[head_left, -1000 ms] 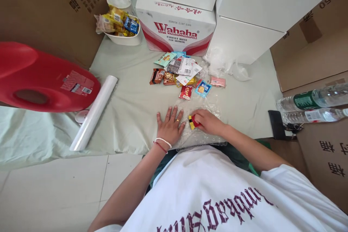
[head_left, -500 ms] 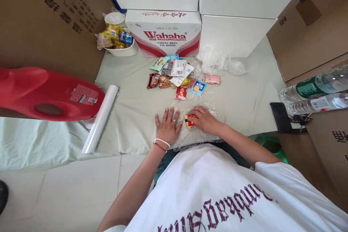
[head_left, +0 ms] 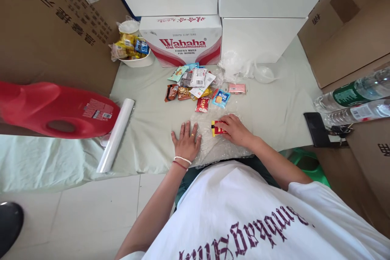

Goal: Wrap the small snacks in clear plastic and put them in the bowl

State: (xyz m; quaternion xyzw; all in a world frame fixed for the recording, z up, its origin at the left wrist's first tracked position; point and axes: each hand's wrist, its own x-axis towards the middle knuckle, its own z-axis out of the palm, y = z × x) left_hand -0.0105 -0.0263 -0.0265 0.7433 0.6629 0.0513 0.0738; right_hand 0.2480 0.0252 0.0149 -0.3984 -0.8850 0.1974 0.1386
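Note:
My left hand (head_left: 185,145) lies flat with fingers spread, at the left edge of a sheet of clear plastic wrap (head_left: 210,148). Under the fingers of my right hand (head_left: 235,131) is a red-and-yellow snack packet (head_left: 217,128), gripped from its right side and resting on the wrap. Part of that packet is hidden by the fingers. Just beyond the wrap are a red snack packet (head_left: 202,105), a blue snack packet (head_left: 221,98) and a pink packet (head_left: 237,88). Behind them is a heap of mixed snack packets (head_left: 198,78).
A white tub (head_left: 138,62) of snacks stands back left beside a Wahaba-style water carton marked Wahaha (head_left: 183,42). Left are a white film roll (head_left: 115,136) and a red jug (head_left: 57,109). Crumpled plastic bags (head_left: 233,65) lie behind; bottles (head_left: 353,96) and a phone (head_left: 317,130) are right.
My right hand has moved slightly right and away from my body with the red-and-yellow packet. My left hand stays nearly in place, and the camera view has shifted a little.

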